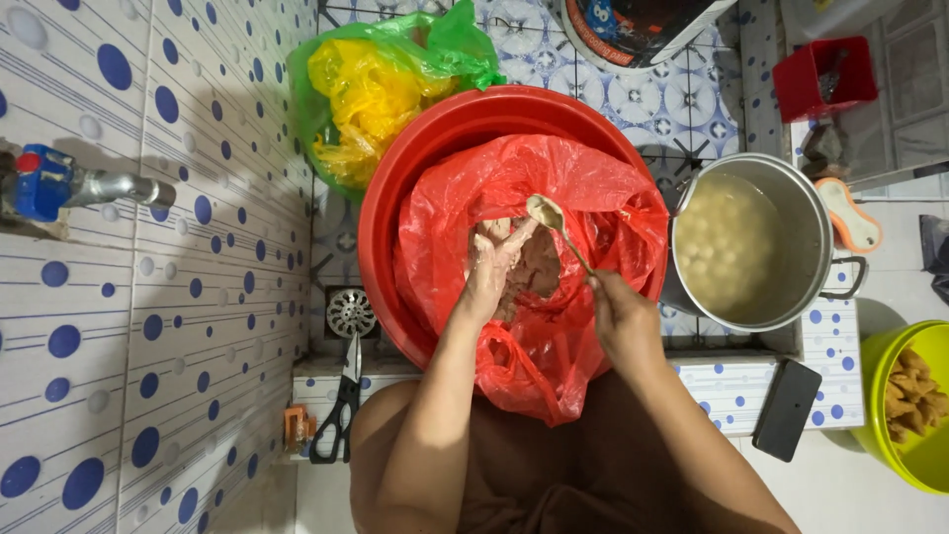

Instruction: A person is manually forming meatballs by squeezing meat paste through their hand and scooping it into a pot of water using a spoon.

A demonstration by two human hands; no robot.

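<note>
Both hands engaged | left hand (491, 265) clenched on paste (534, 269) | right hand (623, 318) grasping spoon (560, 229) | spoon bowl held just above left fingers, handle slanted toward right hand

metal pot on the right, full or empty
Nearly full: the metal pot holds cloudy liquid with pale round balls almost to its rim.

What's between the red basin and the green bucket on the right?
In the head view, a metal pot of pale broth with dumpling-like balls sits right of the red basin. Nearer the green bucket lie a dark phone and tiled ledge.
</note>
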